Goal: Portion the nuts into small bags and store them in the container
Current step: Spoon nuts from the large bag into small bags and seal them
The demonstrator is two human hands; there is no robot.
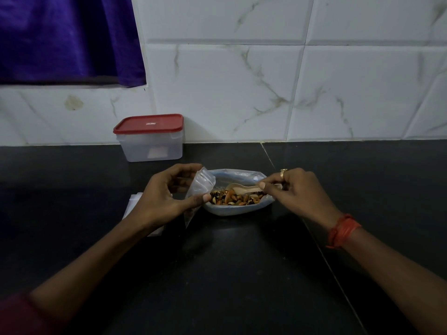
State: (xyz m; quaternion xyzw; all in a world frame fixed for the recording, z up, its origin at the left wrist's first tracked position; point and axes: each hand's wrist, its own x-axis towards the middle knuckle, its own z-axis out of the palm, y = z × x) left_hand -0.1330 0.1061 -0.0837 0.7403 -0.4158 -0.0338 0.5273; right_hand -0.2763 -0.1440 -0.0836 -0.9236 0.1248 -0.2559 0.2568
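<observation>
The nuts (234, 199) lie at the middle of the frame as a mixed heap of tan, orange-brown and dark pieces, pooled in the bottom of a large clear bag (232, 174) whose soft, crinkled mouth stands open in a wide oval. A pale wooden spoon (242, 188) with a shallow bowl hangs just over the heap. The right hand (297, 189) pinches its handle between thumb and curled fingers, with a gold ring (283, 174) on one finger and an orange thread band (343, 230) round the wrist. Just left of the large bag, the left hand (167, 192) holds a small clear bag (199, 187) of thin glossy plastic. Thumb and fingers curl round its top, and its lower end hangs toward the counter, touching the large bag's left edge. A flat white stack (134, 201), seemingly more small bags, shows partly under the left wrist. The container (151, 146), a frosted, rounded-corner plastic box with a red lid (148, 123) on it, stands left of centre against the wall, apart from the hands. Everything rests on a smooth black countertop (242, 274) with a thin seam (326, 257) running diagonally down the right side. Bare counter stretches across the lower frame between the forearms and to the right of the large bag. Glossy white tiles (242, 81) with grey-brown veins close off the back, and a purple cloth (65, 37) hangs at upper left.
</observation>
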